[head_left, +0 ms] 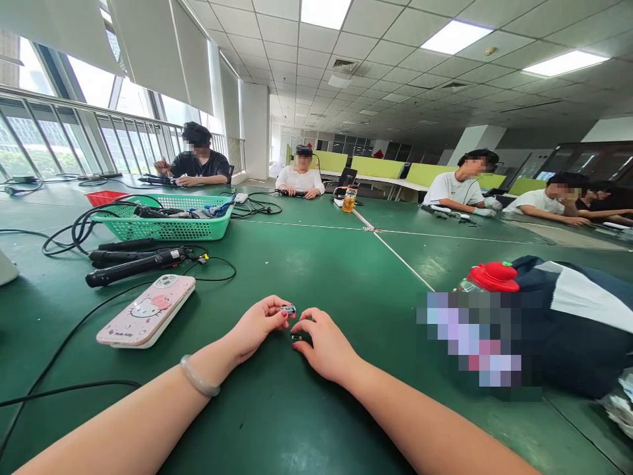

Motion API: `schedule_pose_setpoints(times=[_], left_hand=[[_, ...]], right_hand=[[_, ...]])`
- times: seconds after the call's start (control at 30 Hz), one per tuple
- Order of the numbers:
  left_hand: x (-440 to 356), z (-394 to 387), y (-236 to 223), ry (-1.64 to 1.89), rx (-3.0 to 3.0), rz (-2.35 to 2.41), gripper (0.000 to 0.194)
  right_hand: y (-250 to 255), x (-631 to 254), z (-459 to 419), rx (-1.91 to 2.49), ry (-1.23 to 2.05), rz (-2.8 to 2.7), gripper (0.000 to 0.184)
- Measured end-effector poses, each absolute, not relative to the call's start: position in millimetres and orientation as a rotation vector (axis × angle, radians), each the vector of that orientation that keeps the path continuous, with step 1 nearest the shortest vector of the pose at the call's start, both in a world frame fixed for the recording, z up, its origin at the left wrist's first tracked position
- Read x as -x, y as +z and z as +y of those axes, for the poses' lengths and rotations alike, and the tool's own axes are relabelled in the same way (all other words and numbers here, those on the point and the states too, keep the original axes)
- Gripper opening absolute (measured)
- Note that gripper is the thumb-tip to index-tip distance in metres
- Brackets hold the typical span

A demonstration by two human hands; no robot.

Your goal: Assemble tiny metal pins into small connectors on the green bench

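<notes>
Both my hands rest close together on the green table (pixel 306 264). My left hand (pixel 257 324) is closed in a pinch on a small dark and silver part (pixel 287 309) held just above the table. My right hand (pixel 324 344) lies beside it with fingers curled, its fingertips pressing on a second tiny dark part (pixel 297 338) on the table top. A pale bangle (pixel 198 377) circles my left wrist.
A pink phone (pixel 147 310) lies left of my hands, with black handheld tools (pixel 136 262), cables and a green basket (pixel 165 219) behind it. A red-capped bottle (pixel 487 280) and dark bag (pixel 573 323) sit on the right. Several people sit at the far side.
</notes>
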State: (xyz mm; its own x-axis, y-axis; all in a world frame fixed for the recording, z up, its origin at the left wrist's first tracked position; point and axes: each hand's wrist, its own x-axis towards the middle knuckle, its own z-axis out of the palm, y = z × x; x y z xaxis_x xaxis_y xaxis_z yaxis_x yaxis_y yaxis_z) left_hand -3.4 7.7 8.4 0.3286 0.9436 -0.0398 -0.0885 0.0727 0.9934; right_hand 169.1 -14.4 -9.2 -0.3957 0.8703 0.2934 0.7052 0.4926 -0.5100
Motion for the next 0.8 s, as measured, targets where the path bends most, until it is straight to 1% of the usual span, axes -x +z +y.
schedule_pose_setpoints(times=[0.17, 0.6, 0.8], left_hand=[[3.3, 8.1, 8.6, 0.963, -1.223, 0.925, 0.033], [2.3, 6.3, 12.7, 0.951, -1.228, 0.939, 0.036], [3.0, 7.0, 11.6, 0.948, -1.234, 0.936, 0.034]], right_hand=[[-6.8, -166.9, -14.7, 1.308, 0.395, -2.282, 0.004], [-9.4, -167.2, -7.3, 1.282, 0.274, -2.373, 0.011], [-10.3, -168.2, -4.9, 1.290, 0.282, -2.367, 0.014]])
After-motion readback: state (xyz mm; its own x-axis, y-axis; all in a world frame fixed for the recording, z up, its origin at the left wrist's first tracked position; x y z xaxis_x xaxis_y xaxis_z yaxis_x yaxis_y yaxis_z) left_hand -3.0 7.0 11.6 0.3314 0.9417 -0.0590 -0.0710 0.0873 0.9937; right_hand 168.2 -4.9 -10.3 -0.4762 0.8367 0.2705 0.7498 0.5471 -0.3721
